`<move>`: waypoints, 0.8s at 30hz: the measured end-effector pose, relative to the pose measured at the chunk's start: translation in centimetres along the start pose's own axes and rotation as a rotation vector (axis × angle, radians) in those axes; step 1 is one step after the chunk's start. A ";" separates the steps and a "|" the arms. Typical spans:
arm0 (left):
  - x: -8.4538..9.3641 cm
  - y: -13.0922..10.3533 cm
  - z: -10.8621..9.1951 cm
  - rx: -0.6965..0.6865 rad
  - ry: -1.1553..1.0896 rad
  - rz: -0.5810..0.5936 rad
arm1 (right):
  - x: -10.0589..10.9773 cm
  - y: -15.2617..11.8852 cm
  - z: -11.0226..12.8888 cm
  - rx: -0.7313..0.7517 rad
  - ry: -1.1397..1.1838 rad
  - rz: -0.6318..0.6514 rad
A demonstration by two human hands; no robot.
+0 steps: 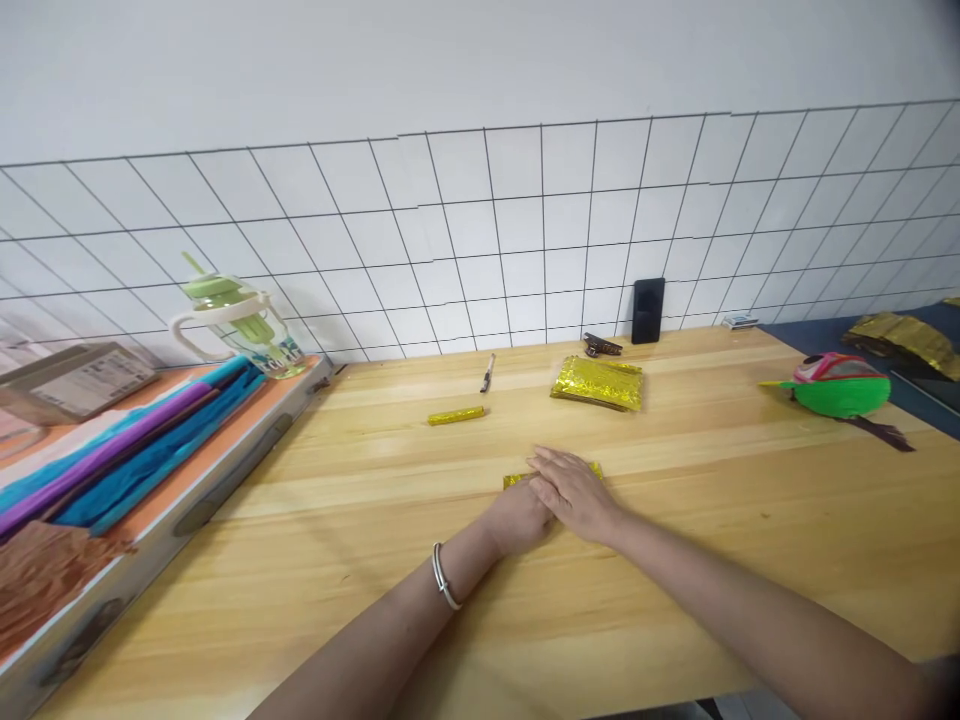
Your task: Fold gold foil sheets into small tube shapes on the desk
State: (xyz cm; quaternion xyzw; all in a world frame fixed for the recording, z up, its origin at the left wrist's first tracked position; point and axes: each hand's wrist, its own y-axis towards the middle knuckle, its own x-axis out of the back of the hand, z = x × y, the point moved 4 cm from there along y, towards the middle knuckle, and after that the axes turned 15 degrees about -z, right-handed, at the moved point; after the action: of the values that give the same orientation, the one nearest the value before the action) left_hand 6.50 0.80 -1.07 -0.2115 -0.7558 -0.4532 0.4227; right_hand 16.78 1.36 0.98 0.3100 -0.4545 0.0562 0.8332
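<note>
A small gold foil piece point(516, 481) lies on the wooden table point(360, 540), mostly covered by my hands; only its ends show. My left hand point(521, 515), with a silver bangle on the wrist, rests on the foil, its fingers largely hidden under the other hand. Across it lies my right hand point(574, 492), palm down, fingers stretched out. Beyond them are a narrow gold strip point(456, 416) and a stack of gold foil sheets point(598, 383).
Toward the wall are a pen-like tool point(487, 373), a dark clip point(602, 346) and an upright black phone point(648, 311). A green bird-like craft point(841, 390) sits right. At left, a box point(217, 490) holds coloured paper and a bottle point(244, 325).
</note>
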 end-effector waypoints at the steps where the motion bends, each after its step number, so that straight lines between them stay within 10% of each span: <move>1: 0.1 0.1 -0.1 -0.009 0.009 0.002 | 0.1 -0.1 -0.3 -0.006 -0.005 0.001; 24: 2.3 -1.2 -0.8 0.078 0.128 -0.025 | -0.3 -0.7 -0.4 0.062 -0.126 0.144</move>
State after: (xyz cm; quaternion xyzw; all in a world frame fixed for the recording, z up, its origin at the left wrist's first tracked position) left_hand 4.79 -0.67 0.41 -0.1561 -0.7470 -0.4410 0.4724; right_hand 17.21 1.09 0.27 0.3052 -0.5253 0.1103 0.7866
